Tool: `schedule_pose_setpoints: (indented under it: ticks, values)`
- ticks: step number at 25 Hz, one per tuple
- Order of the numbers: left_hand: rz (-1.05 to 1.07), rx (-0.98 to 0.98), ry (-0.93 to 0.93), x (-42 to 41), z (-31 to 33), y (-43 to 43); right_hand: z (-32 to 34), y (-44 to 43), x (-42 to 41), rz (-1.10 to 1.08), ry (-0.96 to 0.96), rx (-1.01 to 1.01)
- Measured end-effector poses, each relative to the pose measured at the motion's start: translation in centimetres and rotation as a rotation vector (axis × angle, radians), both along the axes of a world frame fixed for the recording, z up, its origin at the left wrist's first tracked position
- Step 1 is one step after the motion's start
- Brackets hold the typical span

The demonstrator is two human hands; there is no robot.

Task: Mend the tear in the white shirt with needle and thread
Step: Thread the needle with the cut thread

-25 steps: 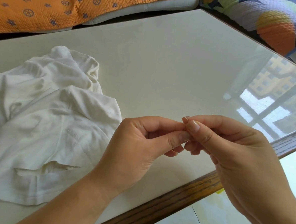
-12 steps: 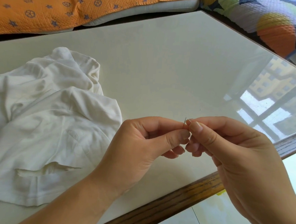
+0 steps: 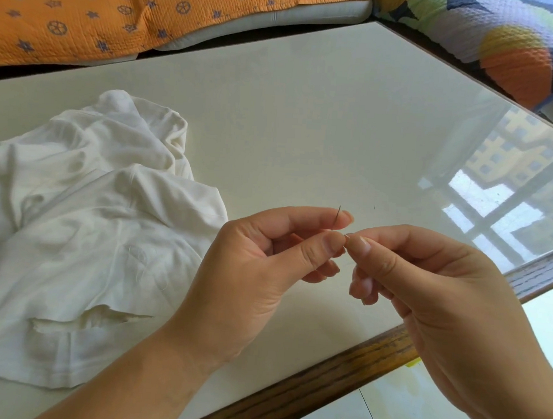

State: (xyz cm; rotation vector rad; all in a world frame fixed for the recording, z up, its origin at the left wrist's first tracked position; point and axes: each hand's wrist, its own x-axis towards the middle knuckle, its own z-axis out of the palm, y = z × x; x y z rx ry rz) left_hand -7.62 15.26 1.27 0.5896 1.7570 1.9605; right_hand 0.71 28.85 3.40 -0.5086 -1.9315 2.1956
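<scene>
Presently: needle in hand, shirt aside

Noted left hand [image 3: 258,273] pinching needle [image 3: 337,218] between thumb and forefinger, point up, slightly tilted. Right hand [image 3: 441,300] just beside, thumb and forefinger nipping a faint thread end [image 3: 347,235]. White shirt [image 3: 89,230] crumpled on table [image 3: 306,130], left of both hands, tear [image 3: 100,318] near lower hem facing up.

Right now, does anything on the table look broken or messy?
Yes. The white shirt lies crumpled on the table, and a ragged tear gapes near its lower hem. Nothing else looks odd.
</scene>
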Motion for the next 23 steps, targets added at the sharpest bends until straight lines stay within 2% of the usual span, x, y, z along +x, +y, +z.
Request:
schedule_pose_setpoints:
  ticks: [7, 14, 18, 23]
  values:
    - [0.018, -0.055, 0.086, 0.09, -0.23, 0.1, -0.18, 0.22, -0.04, 0.04, -0.071, -0.013]
    - [0.055, -0.137, 0.188, 0.08, -0.28, 0.01, -0.6, 0.2, -0.48, 0.048, -0.127, -0.176]
    - [0.077, -0.104, 0.101, 0.22, -0.29, 0.02, -0.68, 0.09, -0.61, -0.019, -0.13, -0.193]
    - [0.047, -0.03, -0.072, 0.35, 0.08, 0.05, -0.16, -0.44, -0.4, -0.17, -0.034, 0.018]
